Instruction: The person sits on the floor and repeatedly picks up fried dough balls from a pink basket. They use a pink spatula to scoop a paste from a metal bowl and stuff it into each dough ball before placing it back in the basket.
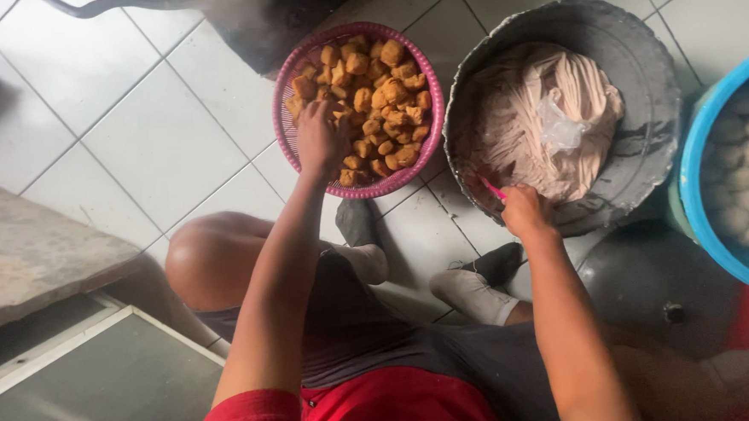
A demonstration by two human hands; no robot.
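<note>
My left hand reaches into a pink plastic basket on the tiled floor and rests on the fried golden-brown tofu pieces heaped inside; its fingers are curled over them. My right hand is shut on a small pink-handled tool at the near rim of a grey metal basin. The basin holds a pale pinkish paste with a bit of clear plastic lying on it.
A blue tub of pale round balls stands at the right edge. A dark round lid lies near my right forearm. My knees and socked feet are below the basket. A stone slab and a dark pan sit at left and top.
</note>
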